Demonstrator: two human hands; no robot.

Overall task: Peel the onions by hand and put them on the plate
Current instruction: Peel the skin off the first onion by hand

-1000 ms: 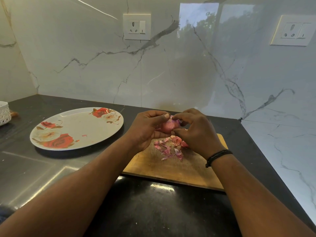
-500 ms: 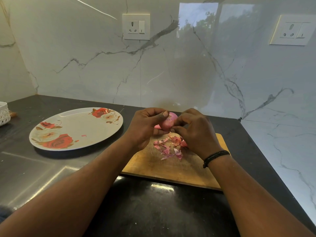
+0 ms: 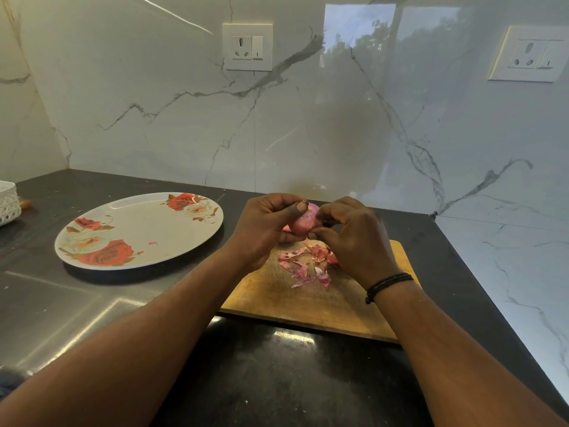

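While held by two hands (image 3: 311, 232), one onion (image 3: 304, 222), one plate (image 3: 140, 231)

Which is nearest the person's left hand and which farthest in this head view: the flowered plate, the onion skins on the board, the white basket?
From the left hand:
1. Onion skins, just right, on the wooden board.
2. Flowered plate, to the left on the counter.
3. White basket, at the far left edge.

Onion (image 3: 303, 221): mostly covered by both hands above the cutting board (image 3: 308, 303); only a pink patch shows. White lattice basket (image 3: 8, 202), left of the plate (image 3: 138, 229): cut off by the frame edge, contents unreadable.
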